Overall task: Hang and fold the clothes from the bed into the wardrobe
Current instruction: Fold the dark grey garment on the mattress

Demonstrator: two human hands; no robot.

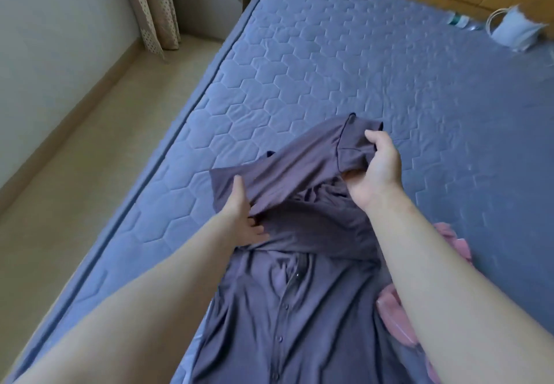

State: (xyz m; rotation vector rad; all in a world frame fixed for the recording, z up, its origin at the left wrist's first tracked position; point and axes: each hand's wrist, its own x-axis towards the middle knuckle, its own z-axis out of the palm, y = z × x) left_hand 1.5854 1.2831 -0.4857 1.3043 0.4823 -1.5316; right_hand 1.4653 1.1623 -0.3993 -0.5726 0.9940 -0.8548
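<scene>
Bed: the blue quilted mattress [329,69] carries everything and stretches away from me.
Shirt: the grey-purple button shirt [284,308] lies front up directly below me, its long axis along the button line, running from my body toward the bed's far end.
Upper part: lifted off the mattress and drawn crosswise between my hands.
Pink garment [395,317]: just beside the shirt on my right, partly under my arm.
Right hand [376,171]: curled round the bunched sleeve end; it is the farther hand.
Left hand [242,222]: pinches the fold's left edge, thumb on top; it is nearer me.
Next, I judge: lay the fold across the button line.
</scene>
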